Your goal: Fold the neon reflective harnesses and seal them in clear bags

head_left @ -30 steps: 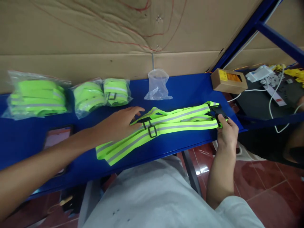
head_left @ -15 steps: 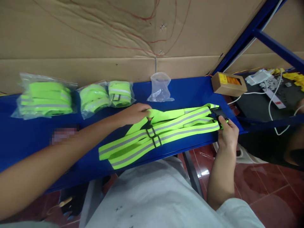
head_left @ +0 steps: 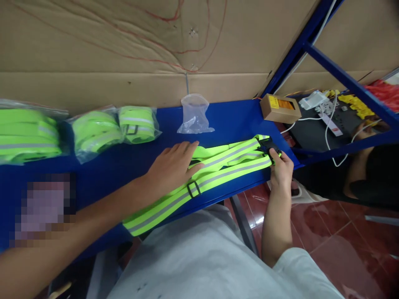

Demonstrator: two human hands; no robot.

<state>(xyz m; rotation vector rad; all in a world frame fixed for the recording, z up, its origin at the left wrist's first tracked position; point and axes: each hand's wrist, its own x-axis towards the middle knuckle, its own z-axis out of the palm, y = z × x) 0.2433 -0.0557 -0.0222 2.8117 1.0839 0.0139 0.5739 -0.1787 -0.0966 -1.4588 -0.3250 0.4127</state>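
Note:
A bundle of neon-yellow reflective straps [head_left: 232, 176] with grey stripes lies stretched along the front of the blue table. My left hand [head_left: 174, 164] rests flat on its middle, fingers extended, covering part of the bands. Just below the fingertips shows a black slide buckle [head_left: 193, 189]. At the right end, my right hand [head_left: 281, 166] is closed on the straps beside a black plastic clip [head_left: 269, 145], thumb on top. The far left end of the straps passes under my left forearm.
Along the back of the blue table [head_left: 232, 118] lie clear bags of rolled neon straps [head_left: 137, 124], an empty clear plastic bag [head_left: 195, 114] and a small cardboard box [head_left: 279, 109]. A blue metal frame [head_left: 349, 70] stands at right. Beyond it, another person's arm [head_left: 358, 162] reaches toward a dark work surface.
My left hand has let go of the raised strap and now lies flat over the bundle. My right hand keeps its hold. The view has shifted, moving the scene leftward.

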